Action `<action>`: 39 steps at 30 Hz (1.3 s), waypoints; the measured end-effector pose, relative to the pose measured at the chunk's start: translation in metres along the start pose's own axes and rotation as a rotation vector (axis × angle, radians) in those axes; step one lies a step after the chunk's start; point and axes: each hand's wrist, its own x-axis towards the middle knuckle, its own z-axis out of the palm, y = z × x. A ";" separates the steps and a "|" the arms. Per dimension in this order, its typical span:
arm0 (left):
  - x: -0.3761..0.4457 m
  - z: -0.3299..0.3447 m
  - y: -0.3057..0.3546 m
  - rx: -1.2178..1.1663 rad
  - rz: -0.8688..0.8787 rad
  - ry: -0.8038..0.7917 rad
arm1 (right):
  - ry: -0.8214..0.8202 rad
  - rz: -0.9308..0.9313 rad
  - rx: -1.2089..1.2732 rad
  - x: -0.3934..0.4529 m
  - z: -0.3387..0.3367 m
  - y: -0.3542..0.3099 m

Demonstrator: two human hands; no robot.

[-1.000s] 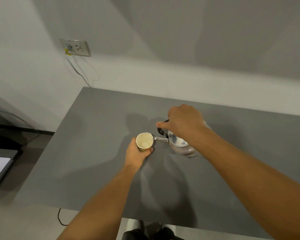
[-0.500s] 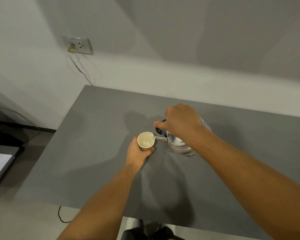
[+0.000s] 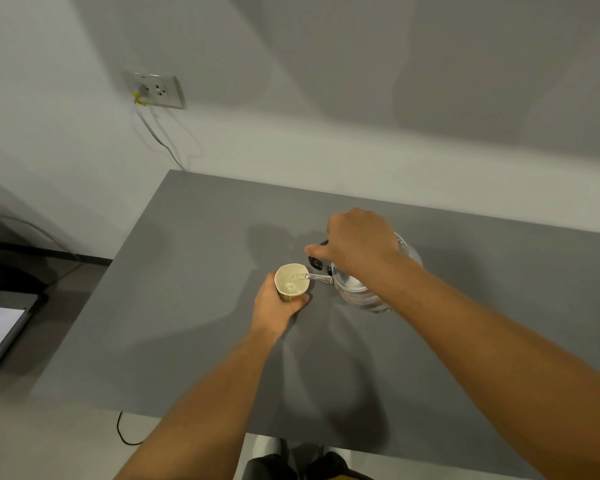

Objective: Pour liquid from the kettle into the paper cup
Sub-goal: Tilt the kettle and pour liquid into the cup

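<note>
A paper cup stands on the grey table, and my left hand is wrapped around its near side. A shiny metal kettle hangs tilted to the cup's right, its spout tip over the cup's rim. A thin stream of clear liquid runs from the spout into the cup, which holds some liquid. My right hand grips the kettle's black handle from above and hides most of it.
A wall socket with a cable plugged in sits on the white wall at the back left. A dark frame with a white sheet lies on the floor to the left. A black cable loops below the table's near edge.
The kettle stays tilted over the cup and the liquid keeps running in. The view has shifted slightly; both hands hold their places.
</note>
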 end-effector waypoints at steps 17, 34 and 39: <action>-0.001 0.000 -0.001 0.001 0.002 -0.004 | 0.006 0.008 0.002 -0.001 0.003 -0.003; 0.000 0.000 0.000 -0.002 0.009 -0.008 | 0.006 0.001 -0.010 0.000 0.001 -0.003; -0.001 -0.001 0.001 0.008 -0.001 -0.004 | 0.018 0.000 -0.005 0.000 0.004 -0.002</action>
